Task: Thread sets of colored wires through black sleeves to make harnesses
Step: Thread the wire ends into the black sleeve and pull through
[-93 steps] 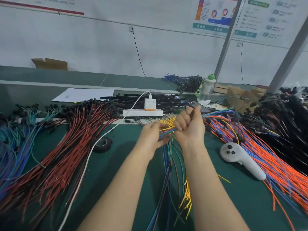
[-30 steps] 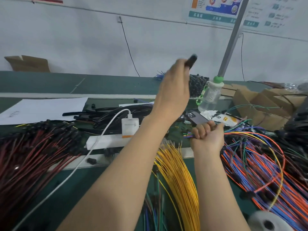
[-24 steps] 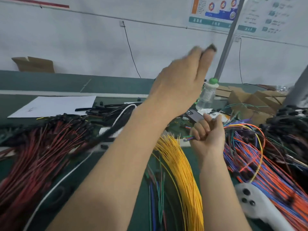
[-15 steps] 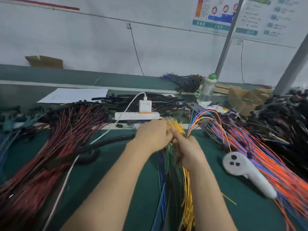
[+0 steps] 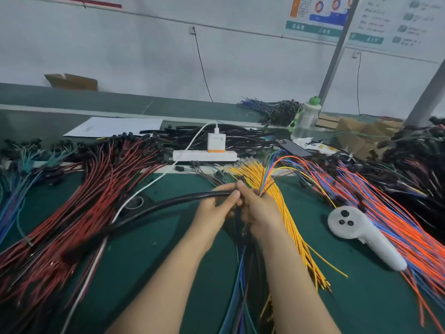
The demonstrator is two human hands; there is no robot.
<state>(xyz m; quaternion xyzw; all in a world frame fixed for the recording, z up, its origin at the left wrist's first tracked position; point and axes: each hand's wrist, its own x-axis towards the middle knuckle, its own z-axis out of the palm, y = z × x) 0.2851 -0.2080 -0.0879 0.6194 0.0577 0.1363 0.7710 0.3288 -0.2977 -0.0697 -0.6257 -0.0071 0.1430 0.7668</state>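
Over bench [image 5: 149,242], left fingers [image 5: 232,195] apparently pinch black sleeve [image 5: 168,202].

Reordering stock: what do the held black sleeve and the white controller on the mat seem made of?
The black sleeve looks like flexible rubber or soft plastic tubing, semi-gloss: it bends in a long curve and catches light. The white controller seems hard moulded plastic, matte: a smooth rigid shell.

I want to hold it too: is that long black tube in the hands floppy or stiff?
Probably bendy, not limp: the black sleeve arcs smoothly from the left hand. Likely light, since one pinch lifts its end.
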